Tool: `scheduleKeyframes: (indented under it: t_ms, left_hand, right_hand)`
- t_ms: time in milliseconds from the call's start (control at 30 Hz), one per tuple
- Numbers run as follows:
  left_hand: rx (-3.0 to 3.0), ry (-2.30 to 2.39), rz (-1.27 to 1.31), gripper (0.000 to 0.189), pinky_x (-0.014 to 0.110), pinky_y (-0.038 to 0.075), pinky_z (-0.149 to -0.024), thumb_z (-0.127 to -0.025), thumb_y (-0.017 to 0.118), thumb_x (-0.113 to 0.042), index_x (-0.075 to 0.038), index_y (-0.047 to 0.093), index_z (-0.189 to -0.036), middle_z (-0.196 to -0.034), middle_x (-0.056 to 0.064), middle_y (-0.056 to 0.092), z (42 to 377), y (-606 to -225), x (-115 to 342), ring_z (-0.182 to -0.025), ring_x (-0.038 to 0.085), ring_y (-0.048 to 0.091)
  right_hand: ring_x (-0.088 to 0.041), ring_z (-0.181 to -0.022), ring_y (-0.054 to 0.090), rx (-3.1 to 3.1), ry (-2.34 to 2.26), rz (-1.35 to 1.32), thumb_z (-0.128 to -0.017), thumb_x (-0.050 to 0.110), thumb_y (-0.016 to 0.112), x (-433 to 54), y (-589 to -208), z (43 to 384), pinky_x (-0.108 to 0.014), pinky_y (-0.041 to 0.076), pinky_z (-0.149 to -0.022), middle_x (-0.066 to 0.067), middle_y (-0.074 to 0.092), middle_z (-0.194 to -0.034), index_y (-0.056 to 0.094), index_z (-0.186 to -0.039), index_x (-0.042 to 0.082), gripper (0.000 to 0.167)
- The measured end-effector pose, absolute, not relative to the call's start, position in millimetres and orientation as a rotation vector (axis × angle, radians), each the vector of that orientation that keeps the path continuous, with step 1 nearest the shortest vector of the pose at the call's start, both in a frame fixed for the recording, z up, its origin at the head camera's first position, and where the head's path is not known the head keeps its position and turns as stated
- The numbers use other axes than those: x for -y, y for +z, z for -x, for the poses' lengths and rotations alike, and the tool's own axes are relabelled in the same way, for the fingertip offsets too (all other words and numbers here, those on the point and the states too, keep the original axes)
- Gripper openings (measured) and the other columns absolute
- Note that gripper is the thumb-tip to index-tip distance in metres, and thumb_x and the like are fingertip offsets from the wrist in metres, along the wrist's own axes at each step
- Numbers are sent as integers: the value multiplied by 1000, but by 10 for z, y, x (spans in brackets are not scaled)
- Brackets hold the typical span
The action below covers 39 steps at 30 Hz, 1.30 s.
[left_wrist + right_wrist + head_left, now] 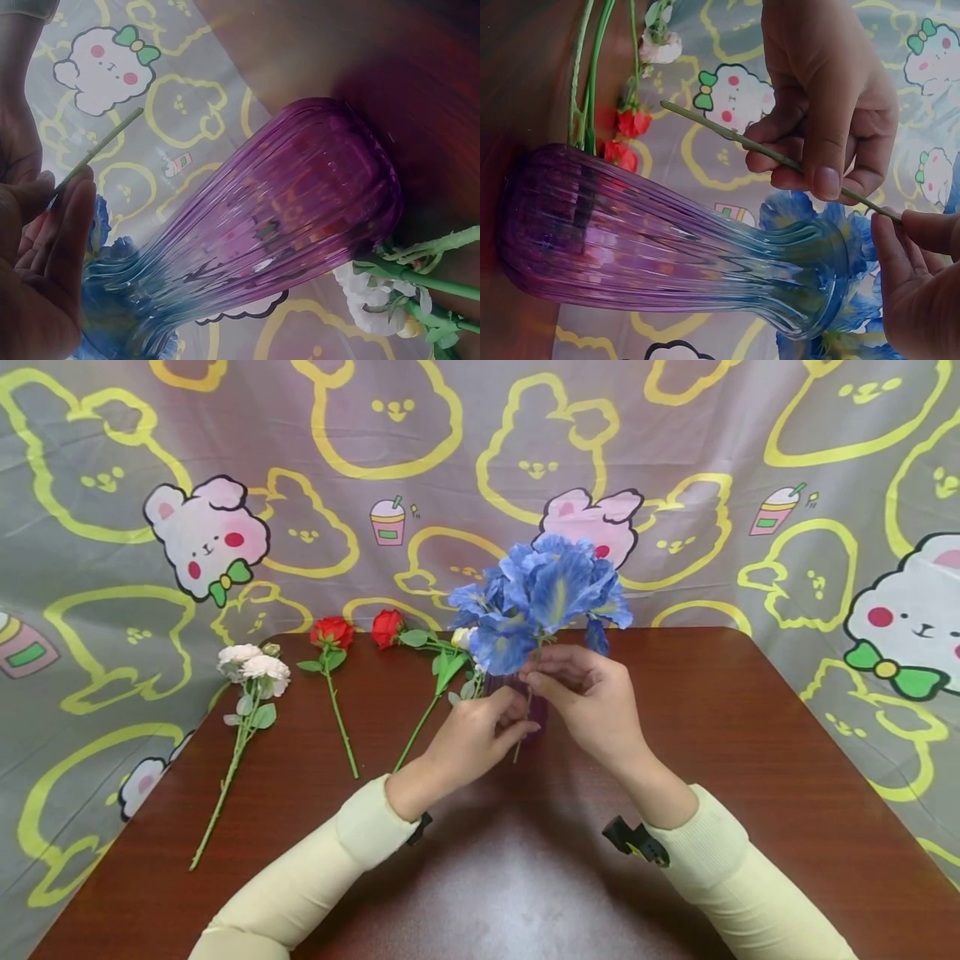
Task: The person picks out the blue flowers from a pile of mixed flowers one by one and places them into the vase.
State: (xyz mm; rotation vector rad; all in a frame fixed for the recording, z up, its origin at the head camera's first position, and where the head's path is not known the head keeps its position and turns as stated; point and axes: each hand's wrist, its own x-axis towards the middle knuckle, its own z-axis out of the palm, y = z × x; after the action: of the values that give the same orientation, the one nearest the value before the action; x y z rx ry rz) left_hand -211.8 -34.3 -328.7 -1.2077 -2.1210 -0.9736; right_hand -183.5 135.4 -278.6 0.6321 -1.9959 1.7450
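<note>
Both hands hold a blue artificial flower (562, 589) with large ruffled petals, its thin green stem (727, 133) tilted. My right hand (596, 706) pinches the stem just below the blossoms. Lower down, my left hand (468, 731) pinches the same stem between thumb and fingers, and the cut end sticks out below. Behind the hands stands a ribbed glass vase (292, 195), purple at the base and blue at its flared mouth. In the head view the hands and petals hide most of it. The stem is outside the vase, beside it in the right wrist view.
On the brown table (750, 760), a white flower spray (262, 677) lies at the left, then a single red rose (332, 633). Another red rose (387, 628) and a green-stemmed white flower (461, 639) lie close to the vase. A patterned curtain (450, 435) hangs along the table's back and sides.
</note>
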Motion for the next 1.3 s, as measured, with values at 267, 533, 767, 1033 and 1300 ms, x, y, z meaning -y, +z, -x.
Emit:
scheduleKeyframes:
  t_ms: [267,533,767,1033,1300]
  left_hand:
    - [2130,-998,1217,19,14,49,-66,-82,79,-8,-5,61,-90,-79,1,66,2129,-3284,359,-72,8,65]
    - [2101,-1010,1270,18,14,50,-68,-84,77,-8,-4,63,-95,-82,2,69,2172,-3299,394,-74,8,67]
    - [2134,-965,1198,21,21,53,-67,-83,78,-11,-3,66,-98,-87,4,70,2223,-3321,502,-75,9,67]
    - [2147,-951,1110,26,34,56,-67,-81,81,-14,0,66,-97,-88,9,69,2339,-3366,601,-76,19,67]
    - [2225,-962,978,34,36,54,-68,-78,84,-18,0,61,-96,-89,11,65,2539,-3444,647,-78,24,64]
  right_hand:
    - [-20,-85,70,1975,1764,-641,-85,-7,70,-1364,-2791,1848,-32,55,-79,-15,72,-90,69,-101,-7,16]
    - [-21,-84,69,1974,1744,-623,-85,-7,69,-1439,-2764,1855,-29,56,-77,-16,71,-90,69,-100,-7,15]
    - [-12,-81,69,1957,1679,-552,-83,-9,70,-1522,-2687,1862,-26,56,-73,-15,71,-89,68,-98,-9,15]
    - [-10,-77,68,1904,1648,-513,-81,-14,70,-1602,-2601,1884,-25,56,-73,-1,71,-83,67,-96,-13,16]
    - [-12,-75,69,1832,1716,-469,-80,-15,70,-1620,-2555,1888,-25,56,-71,1,70,-79,67,-94,-11,15]
